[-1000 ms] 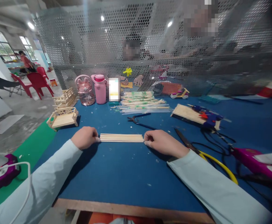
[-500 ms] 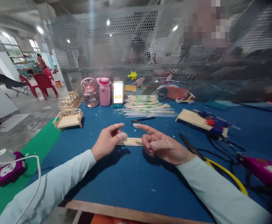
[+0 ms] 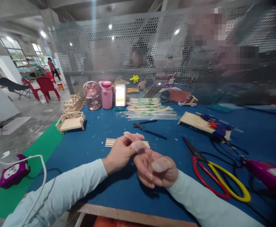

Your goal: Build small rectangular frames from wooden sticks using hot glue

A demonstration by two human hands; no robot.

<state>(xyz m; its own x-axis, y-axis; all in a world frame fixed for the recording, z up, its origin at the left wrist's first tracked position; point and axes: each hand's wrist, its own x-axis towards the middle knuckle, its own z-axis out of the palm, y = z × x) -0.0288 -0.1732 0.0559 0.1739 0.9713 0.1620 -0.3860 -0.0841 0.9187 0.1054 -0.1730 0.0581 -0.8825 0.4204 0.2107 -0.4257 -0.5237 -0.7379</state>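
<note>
My left hand (image 3: 123, 152) is closed in a pinch, its whitish-covered thumb and forefinger together at the fingertips of my right hand. What lies in that pinch is hidden. My right hand (image 3: 157, 168) is turned palm up with loosely curled fingers, and its thumb, in a whitish finger cot (image 3: 161, 164), stands apart; no object shows in it. Just behind both hands a short row of thin wooden sticks (image 3: 109, 142) lies flat on the blue table (image 3: 119, 195), partly covered by my left hand. Pliers (image 3: 149, 128) with dark blue handles lie beyond them, spread open.
Large scissors (image 3: 199, 157) with red and yellow handles lie right, near a blue glue gun (image 3: 219, 126) on a wooden stick panel (image 3: 194, 121). Bundled sticks (image 3: 149, 105), a pink bottle (image 3: 107, 96) and small stick-built furniture (image 3: 71, 122) stand behind. A mesh screen (image 3: 92, 47) closes the back.
My hands have come together and nearer to me; the left now pinches at the right's fingertips. More of the wooden sticks, the pliers and the scissors' handles shows.
</note>
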